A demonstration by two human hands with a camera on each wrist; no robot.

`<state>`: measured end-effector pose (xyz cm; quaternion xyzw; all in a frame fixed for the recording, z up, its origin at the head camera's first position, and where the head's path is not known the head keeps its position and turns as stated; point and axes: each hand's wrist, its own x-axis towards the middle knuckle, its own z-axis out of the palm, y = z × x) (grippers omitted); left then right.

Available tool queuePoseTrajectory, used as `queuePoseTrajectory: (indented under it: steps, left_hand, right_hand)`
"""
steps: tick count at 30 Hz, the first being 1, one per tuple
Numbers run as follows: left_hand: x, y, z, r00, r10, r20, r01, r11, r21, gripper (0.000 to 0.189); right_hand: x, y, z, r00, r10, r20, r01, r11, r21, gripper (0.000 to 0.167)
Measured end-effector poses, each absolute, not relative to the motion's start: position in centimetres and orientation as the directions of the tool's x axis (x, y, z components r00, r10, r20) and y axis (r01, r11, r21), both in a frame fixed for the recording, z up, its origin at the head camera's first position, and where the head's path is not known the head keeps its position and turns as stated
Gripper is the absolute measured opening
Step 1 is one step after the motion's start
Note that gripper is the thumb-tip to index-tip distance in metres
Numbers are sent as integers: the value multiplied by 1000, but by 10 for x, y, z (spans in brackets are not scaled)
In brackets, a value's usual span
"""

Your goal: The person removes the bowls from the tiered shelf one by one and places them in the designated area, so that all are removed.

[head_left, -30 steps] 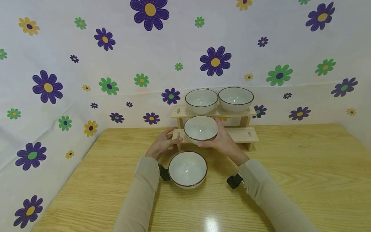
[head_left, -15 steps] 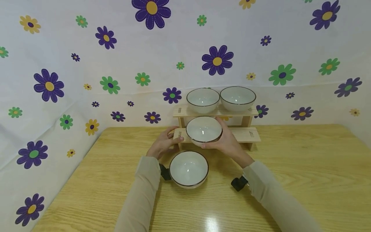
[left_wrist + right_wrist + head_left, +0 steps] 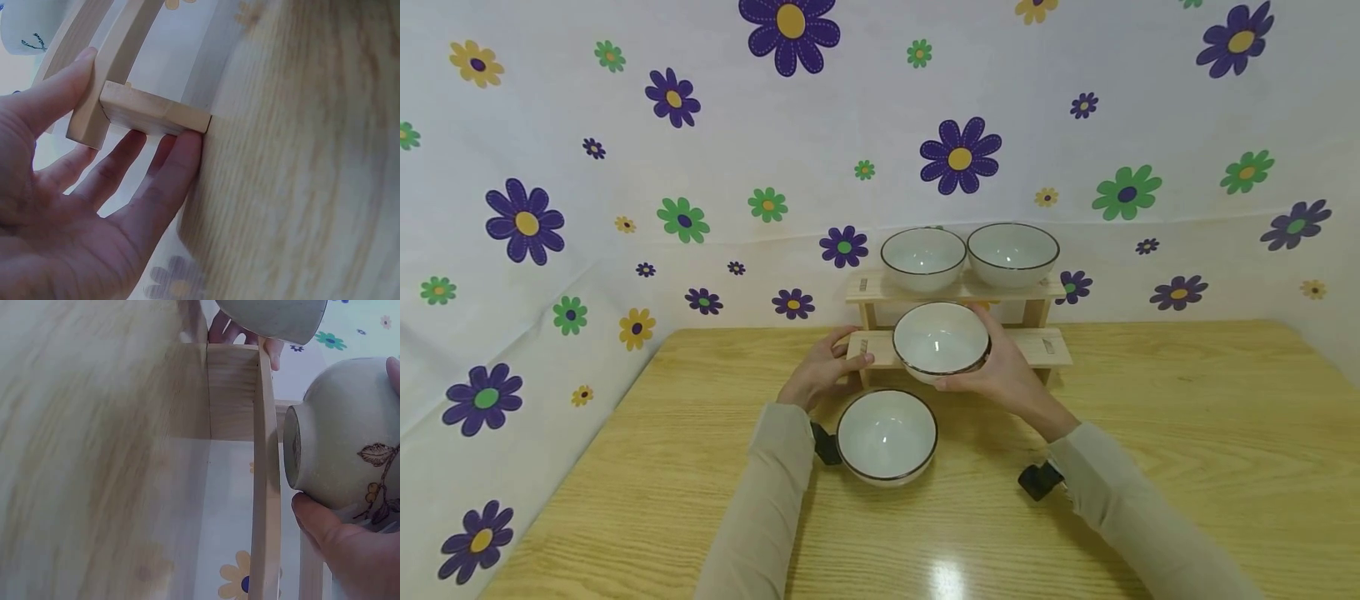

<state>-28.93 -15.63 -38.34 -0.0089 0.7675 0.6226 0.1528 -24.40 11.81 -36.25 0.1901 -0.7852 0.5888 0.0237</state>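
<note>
Currently, your right hand [image 3: 1007, 379] grasps patterned bowl [image 3: 940, 340], thumb low at near side, fingers round far side. Bowl over lower shelf [image 3: 1048, 335]; contact with shelf cannot be told. Your left hand [image 3: 822, 368] grips left end of wooden rack [image 3: 122, 50], thumb on board, fingers at leg. Crowding you: left upper bowl [image 3: 922, 257] and right upper bowl [image 3: 1012, 252] side by side on upper shelf [image 3: 870, 287], close behind; front bowl [image 3: 886, 437] on table [image 3: 1187, 458], between your forearms, just beside black wrist device [image 3: 825, 444]. Flowered cloth [image 3: 715, 150] behind rack.
</note>
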Motion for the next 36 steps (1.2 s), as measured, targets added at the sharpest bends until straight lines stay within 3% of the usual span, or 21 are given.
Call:
queuePoseTrajectory:
  steps: [11,36]
  left_hand:
    - [-289,-156,-384,-953,177,-245,-208,204,957,67]
    - [-290,-157,-384,-952,168,-257,-214,236,948,68]
  right_hand:
    - [-235,132,-361,-946,-256,201,-273,291,-917,124]
    - [-216,150,-359,-918,-304,255,-335,246,-910,124]
